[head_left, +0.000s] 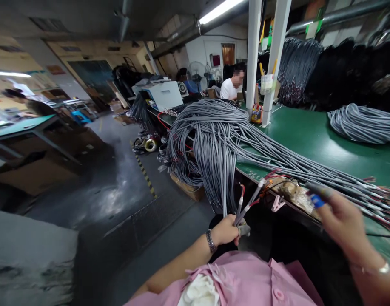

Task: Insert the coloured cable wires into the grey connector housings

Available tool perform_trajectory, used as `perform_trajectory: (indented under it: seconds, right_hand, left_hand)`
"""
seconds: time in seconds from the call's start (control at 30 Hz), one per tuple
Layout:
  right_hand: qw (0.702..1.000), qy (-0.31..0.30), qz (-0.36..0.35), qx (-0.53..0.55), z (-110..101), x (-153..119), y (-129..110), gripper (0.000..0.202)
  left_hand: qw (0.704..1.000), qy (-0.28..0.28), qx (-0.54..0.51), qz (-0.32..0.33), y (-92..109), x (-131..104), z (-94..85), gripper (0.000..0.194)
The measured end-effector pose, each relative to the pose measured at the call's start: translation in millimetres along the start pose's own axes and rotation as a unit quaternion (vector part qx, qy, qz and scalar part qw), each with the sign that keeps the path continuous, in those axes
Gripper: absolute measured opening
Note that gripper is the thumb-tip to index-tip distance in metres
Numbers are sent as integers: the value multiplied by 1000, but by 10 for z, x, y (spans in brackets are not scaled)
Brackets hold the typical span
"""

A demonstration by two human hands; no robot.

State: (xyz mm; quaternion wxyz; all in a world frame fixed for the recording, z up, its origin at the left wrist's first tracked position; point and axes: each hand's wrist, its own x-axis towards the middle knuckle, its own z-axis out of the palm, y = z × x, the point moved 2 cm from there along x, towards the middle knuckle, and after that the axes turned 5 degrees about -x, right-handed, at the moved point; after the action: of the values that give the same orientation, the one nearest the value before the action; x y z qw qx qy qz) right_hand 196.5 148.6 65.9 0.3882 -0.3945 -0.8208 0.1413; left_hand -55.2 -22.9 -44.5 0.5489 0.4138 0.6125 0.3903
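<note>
My left hand (228,230), with a grey cover on one fingertip, is closed around a few grey cables (246,209). Their stripped ends with red wires stick up above the fist. More grey cable hangs in a thick bundle (210,161) over the bench edge, just beyond this hand. My right hand (341,216) is raised at the bench's front edge, with a blue band and a dark fingertip cover. Motion smears its fingers, so I cannot make out whether they hold anything. Near it are a pink clip (278,203) and a lumpy, plastic-wrapped object (292,192).
Long grey cables lie across the green bench (297,127), with a cable coil (368,123) at right. White posts (254,51) rise from it. A person (231,87) in white sits behind. Boxes and wire spools (150,145) stand on the floor at left.
</note>
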Motion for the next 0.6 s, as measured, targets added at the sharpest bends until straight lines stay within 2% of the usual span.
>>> perform_trajectory:
  seconds: [0.03,0.07,0.13,0.2,0.27,0.33,0.4,0.43,0.47,0.53,0.57,0.6]
  right_hand:
    - [993,-81,-56,65,112,-175,-266,37]
    - [977,-158,-80,114,233,-339,-484,39]
    - [952,-240,-70,175,469,-579,-772,41]
    - [938,-268,-38,217,678,-683,-898,24]
    - [931,-263,-13,251,808,-685,-937,18]
    - [928,-255,10,272,817,-649,-967,22]
    - [910,-253,43,327,685,-623,-1045,27]
    - [882,-265,63,385,576,-622,-1110,30]
    - [835,-274,84,471,443,-626,-1189,37]
    - [727,-246,110,631,139,-629,-1346,53]
    - [688,-241,100,677,-2,-626,-1413,56]
    - [671,-261,86,689,-114,-622,-1464,62]
  left_hand:
    - [1000,0,-2,0,-14,32,13,39]
    - [1000,1,-5,3,-25,56,27,38]
    - [1000,11,-6,8,-41,81,59,34]
    - [1000,25,-1,5,-59,90,86,31]
    - [999,37,0,0,-83,97,89,29]
    - [998,53,-16,1,-108,104,53,31]
    - [996,73,-49,12,-128,108,-18,35]
    - [994,83,-67,18,-137,108,-59,36]
    - [992,89,-81,23,-145,107,-97,35]
    - [990,97,-101,27,-164,107,-152,34]
    - [989,98,-106,27,-173,110,-164,34]
    - [989,99,-107,25,-183,118,-164,34]
